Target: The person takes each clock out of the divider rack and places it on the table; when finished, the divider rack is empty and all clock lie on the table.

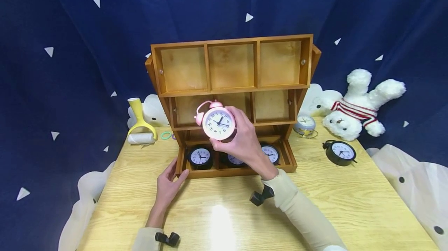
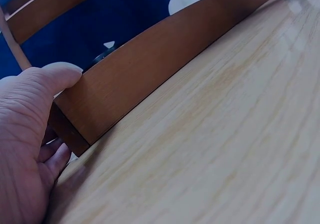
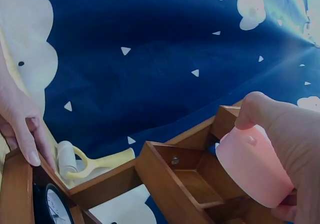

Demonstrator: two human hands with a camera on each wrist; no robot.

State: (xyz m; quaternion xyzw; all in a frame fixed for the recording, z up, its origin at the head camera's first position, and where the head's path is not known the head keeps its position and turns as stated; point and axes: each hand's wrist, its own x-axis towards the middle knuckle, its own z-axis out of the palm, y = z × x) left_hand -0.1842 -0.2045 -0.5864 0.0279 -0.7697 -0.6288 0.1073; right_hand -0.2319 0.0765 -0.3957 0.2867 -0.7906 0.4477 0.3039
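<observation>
While the left hand (image 1: 167, 185) is gripping the near-left corner of a tiered brown wooden shelf (image 1: 233, 89), thumb over the front rim and fingers along the outer side, the right hand (image 1: 244, 134) is holding a round pink twin-bell alarm clock (image 1: 219, 122) with a white dial, fingers and thumb closing on its casing. Pink clock is hanging in front of the middle tier, bells tilting left. Three round black clocks (image 1: 200, 157) are sitting in the bottom tier; right hand is partly covering the middle one. Fourth black clock (image 1: 340, 152) is lying on the light wood-grain table (image 1: 196, 204) to the right. White plush toy (image 1: 357, 107) in a red-striped top is resting upside down, far right. Yellow-handled white roller (image 1: 138, 115) is lying far left, green ring (image 1: 166, 135) just beside it.
</observation>
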